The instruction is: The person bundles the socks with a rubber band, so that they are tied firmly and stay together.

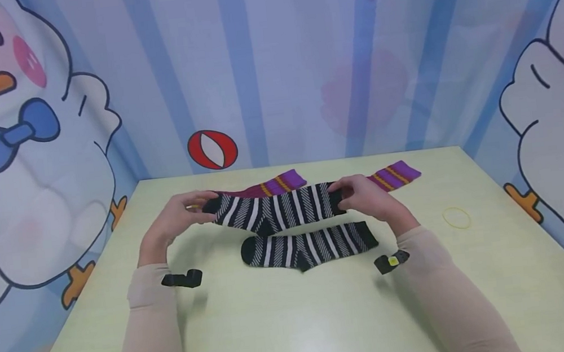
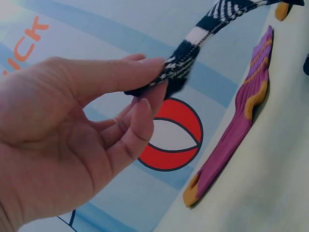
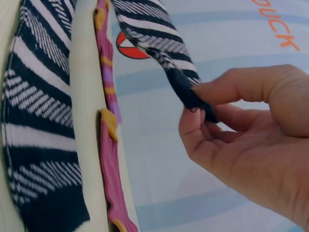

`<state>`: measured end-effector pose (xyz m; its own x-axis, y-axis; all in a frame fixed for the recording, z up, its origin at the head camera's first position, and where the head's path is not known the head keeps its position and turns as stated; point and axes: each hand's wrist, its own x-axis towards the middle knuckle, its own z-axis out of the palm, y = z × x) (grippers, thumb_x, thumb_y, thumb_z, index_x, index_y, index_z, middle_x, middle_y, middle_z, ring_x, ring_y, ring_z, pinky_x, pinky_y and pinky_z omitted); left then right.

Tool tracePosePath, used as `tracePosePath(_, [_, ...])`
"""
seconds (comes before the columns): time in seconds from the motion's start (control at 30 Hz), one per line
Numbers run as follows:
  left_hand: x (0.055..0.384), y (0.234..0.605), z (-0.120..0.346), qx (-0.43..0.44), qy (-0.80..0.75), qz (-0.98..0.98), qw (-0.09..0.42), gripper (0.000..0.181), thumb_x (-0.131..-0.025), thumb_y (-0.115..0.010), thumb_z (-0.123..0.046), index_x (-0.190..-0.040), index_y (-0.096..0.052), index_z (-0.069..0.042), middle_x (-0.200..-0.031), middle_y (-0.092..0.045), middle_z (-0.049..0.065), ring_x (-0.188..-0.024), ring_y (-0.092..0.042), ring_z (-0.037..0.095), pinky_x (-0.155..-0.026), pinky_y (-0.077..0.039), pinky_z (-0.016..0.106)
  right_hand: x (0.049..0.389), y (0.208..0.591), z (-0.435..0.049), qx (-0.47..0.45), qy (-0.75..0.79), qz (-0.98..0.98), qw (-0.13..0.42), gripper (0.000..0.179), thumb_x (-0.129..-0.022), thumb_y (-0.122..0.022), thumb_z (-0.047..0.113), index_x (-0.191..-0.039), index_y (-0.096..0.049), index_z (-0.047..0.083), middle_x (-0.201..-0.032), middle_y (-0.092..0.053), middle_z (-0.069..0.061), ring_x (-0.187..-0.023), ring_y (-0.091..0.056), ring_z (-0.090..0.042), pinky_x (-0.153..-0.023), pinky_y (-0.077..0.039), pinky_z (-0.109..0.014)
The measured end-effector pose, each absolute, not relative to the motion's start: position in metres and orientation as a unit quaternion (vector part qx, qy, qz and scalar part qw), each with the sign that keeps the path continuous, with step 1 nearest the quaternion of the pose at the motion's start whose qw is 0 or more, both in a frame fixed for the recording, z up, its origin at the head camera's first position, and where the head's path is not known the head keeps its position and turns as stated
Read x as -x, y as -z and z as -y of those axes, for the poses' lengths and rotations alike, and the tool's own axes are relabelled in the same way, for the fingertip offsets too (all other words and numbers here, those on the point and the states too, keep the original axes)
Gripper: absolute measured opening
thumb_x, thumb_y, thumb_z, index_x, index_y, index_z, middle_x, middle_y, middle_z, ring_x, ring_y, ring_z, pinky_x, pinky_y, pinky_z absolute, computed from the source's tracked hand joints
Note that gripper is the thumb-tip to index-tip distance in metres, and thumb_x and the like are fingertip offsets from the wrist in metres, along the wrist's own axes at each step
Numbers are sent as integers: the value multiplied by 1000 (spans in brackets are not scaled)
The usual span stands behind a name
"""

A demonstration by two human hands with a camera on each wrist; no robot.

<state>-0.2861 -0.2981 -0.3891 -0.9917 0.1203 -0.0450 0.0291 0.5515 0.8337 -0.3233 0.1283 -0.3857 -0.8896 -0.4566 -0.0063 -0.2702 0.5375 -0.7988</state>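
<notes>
A black-and-white striped sock (image 1: 285, 208) is stretched sideways between my two hands, raised above the table. At its black toe, my left hand (image 1: 183, 214) pinches the fabric between thumb and fingers; the left wrist view shows this pinch on the sock (image 2: 186, 58) closely. My right hand (image 1: 368, 196) pinches the black cuff at the other end, thumb over the edge in the right wrist view. A matching striped sock (image 1: 309, 247) lies flat on the table just in front of the held one, toe to the left and cuff to the right.
Behind the held sock, two purple socks with orange bands, a left one (image 1: 283, 183) and a right one (image 1: 396, 175), lie near the back edge of the table (image 1: 296, 322). A thin yellow ring (image 1: 456, 217) lies at the right. Printed curtains (image 1: 292, 73) stand around the table.
</notes>
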Motion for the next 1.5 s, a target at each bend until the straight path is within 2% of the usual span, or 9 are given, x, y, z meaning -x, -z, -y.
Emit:
tracePosePath(0.07, [286,390,296,-61,-454,-887,63,45,-91,-74,-14,-134,-63,-13,-142,-51,17,-124,-49,38,-102,-42,56,322,387,-134,210,435,-867,126,41,-88,-63,-5,-129,-63,0,-111,-61,-18,-91,-51,-26,-80,-50,-40])
tracePosePath(0.2, [287,393,290,-96,-425,-896,84,37,-91,-73,-8,-128,-69,-9,-137,-56,19,-113,-60,35,-98,-47,52,320,389,-145,216,431,-862,161,39,-89,-63,-4,-129,-63,0,-119,-61,-18,-93,-54,-27,-87,-52,-44])
tracePosePath(0.3, [287,393,285,-105,-402,-904,95,33,-90,-73,-7,-123,-72,-6,-133,-60,19,-110,-63,33,-98,-47,53,319,388,-152,223,422,-864,161,38,-89,-64,-3,-127,-65,-1,-123,-61,-18,-94,-55,-27,-86,-52,-44])
tracePosePath(0.4, [287,392,280,-108,-373,-915,107,34,-89,-75,-8,-122,-71,-3,-131,-61,21,-114,-61,35,-100,-46,54,318,385,-158,231,411,-868,154,37,-88,-65,-3,-125,-66,-1,-123,-63,-19,-95,-55,-29,-86,-52,-42])
tracePosePath(0.57, [287,389,274,-113,-358,-918,126,40,-86,-78,-9,-124,-69,0,-129,-63,21,-114,-61,34,-100,-45,53,321,383,-170,237,400,-869,169,38,-86,-66,-2,-124,-66,-2,-113,-63,-16,-95,-53,-28,-84,-50,-39])
tracePosePath(0.77, [284,388,269,-123,-367,-909,155,42,-84,-81,-13,-124,-70,-5,-129,-63,15,-103,-61,28,-100,-44,55,325,385,-187,259,395,-857,207,40,-82,-69,-2,-122,-65,-4,-93,-58,-13,-82,-50,-24,-76,-47,-38])
tracePosePath(0.93, [282,390,264,-126,-364,-905,179,42,-84,-82,-16,-124,-71,-8,-129,-63,13,-105,-58,29,-101,-40,58,325,385,-196,274,374,-854,237,40,-81,-72,0,-120,-67,-1,-85,-55,-8,-78,-50,-23,-74,-47,-39])
tracePosePath(1.17, [283,391,255,-138,-360,-903,188,42,-82,-83,-18,-122,-73,-9,-129,-63,12,-102,-59,28,-99,-41,58,326,385,-206,269,341,-864,254,39,-81,-73,2,-119,-69,3,-107,-67,-9,-91,-58,-26,-82,-51,-38])
tracePosePath(1.5, [286,398,238,-131,-347,-907,198,40,-82,-84,-16,-120,-74,-11,-133,-61,12,-101,-61,25,-99,-44,55,324,383,-217,268,339,-862,266,44,-80,-73,2,-123,-66,-2,-113,-66,-12,-95,-58,-25,-86,-50,-37])
